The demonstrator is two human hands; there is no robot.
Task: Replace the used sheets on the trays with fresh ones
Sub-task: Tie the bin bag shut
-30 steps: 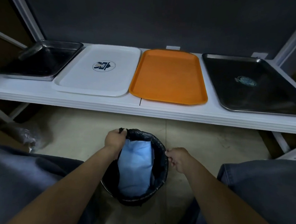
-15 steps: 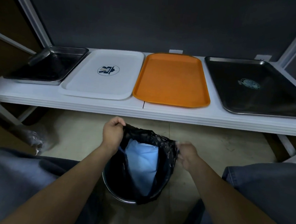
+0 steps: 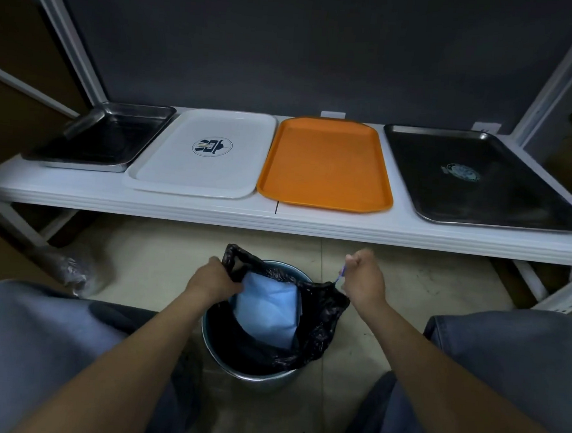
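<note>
Black bin bag [image 3: 308,324] sat in a metal bin [image 3: 255,375] on the floor, just below the counter's [image 3: 277,221] front edge, between the person's knees. Left hand [image 3: 212,280] gripped the bag's left rim, fingers curled round it. Right hand [image 3: 363,278] pinched a thin blue string [image 3: 340,274] at the bag's right rim. Blue sheets [image 3: 269,310] were stuffed inside the bag. Up on the counter four trays lay in a row: steel tray [image 3: 98,138] at the left end, then white tray [image 3: 200,164], orange tray [image 3: 324,165], and dark tray [image 3: 473,194] at the right end.
</note>
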